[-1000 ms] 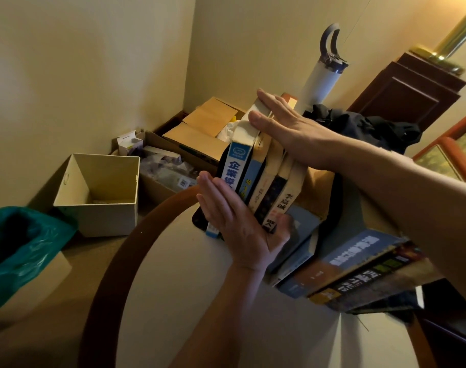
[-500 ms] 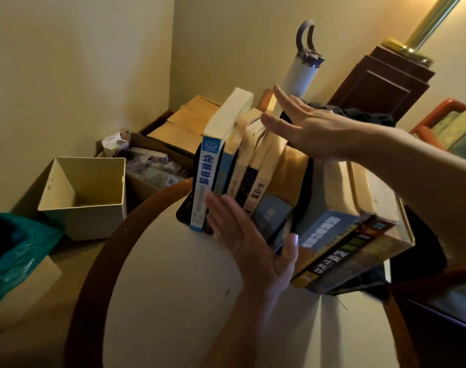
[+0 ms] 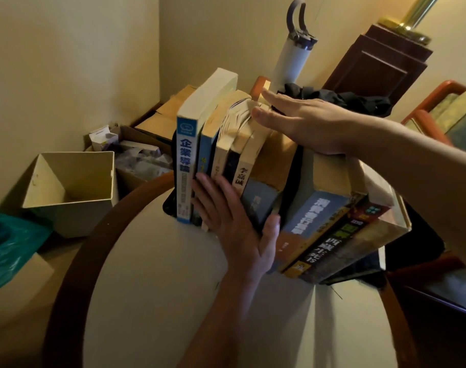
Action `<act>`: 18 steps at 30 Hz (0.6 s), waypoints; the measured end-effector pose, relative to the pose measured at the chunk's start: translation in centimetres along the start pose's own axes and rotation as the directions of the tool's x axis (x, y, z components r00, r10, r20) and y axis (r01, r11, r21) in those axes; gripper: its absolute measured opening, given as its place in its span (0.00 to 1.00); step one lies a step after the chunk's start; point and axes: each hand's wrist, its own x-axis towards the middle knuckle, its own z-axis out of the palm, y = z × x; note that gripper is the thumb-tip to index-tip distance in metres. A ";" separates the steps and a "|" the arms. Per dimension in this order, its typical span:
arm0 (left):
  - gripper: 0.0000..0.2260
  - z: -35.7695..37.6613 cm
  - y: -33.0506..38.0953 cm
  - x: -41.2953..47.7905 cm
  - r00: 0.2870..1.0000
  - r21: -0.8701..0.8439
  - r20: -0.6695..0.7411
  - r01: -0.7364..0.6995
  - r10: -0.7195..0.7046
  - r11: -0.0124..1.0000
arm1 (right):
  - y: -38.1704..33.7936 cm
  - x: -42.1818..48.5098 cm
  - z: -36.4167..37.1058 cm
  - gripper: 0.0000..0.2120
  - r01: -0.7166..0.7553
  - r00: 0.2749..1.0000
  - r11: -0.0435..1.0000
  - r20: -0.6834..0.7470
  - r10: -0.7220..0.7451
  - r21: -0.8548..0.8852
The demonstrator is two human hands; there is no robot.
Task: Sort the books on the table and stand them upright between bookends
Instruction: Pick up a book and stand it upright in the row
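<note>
Round table (image 3: pixel 173 288), head view. The books (image 3: pixel 255 155) stand in one row across the far half of the top, from about 11 o'clock to 3 o'clock, spines toward the person.

- Left hand (image 3: pixel 234 221): fingers straight, palm flat against the lower spines near the middle of the row, thumb out against a grey-blue spine. It presses and grips nothing.
- Right hand (image 3: pixel 306 123): palm down, fingers extended, resting on the top edges of the middle books. It holds nothing either. The hands are apart, one at the front of the row and one on top.
- White-and-blue book (image 3: pixel 184 168) at the 11 o'clock end is close to upright. The thinner books beside it lean slightly, and one has its pages fanned open at the top.
- Big blue book (image 3: pixel 314 221) and the dark volumes toward 3 o'clock tilt outward.
- Left bookend (image 3: pixel 168 205): a dark foot shows at the base of the white-and-blue book.
- A dark panel (image 3: pixel 293 176) stands mid-row. I cannot tell whether it is a second bookend.

Judgement: the task is well along. No book lies flat in view. What is left looks like squaring the spines, closing the fanned pages, righting the 3 o'clock group, and snugging a bookend against that end.

Beyond the table at 12 o'clock are a white bottle (image 3: pixel 290 59) and a black cloth (image 3: pixel 332 99). On the floor at 9 o'clock is a beige bin (image 3: pixel 70 187).
</note>
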 end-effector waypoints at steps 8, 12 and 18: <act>0.39 0.5 -1.7 0.5 0.992 0.079 -0.038 -0.114 0.117 0.990 | -0.3 0.0 -0.1 0.39 0.008 1.000 1.000 -0.001 -0.008 -0.006; 0.38 0.9 -2.0 0.7 0.991 0.110 -0.057 -0.116 0.123 0.987 | -0.3 0.0 0.0 0.39 0.002 1.000 1.000 -0.004 -0.002 0.016; 0.37 1.2 -1.9 0.9 0.989 0.106 -0.083 -0.115 0.124 0.988 | -0.5 0.2 0.0 0.38 0.011 1.000 1.000 -0.001 -0.011 0.013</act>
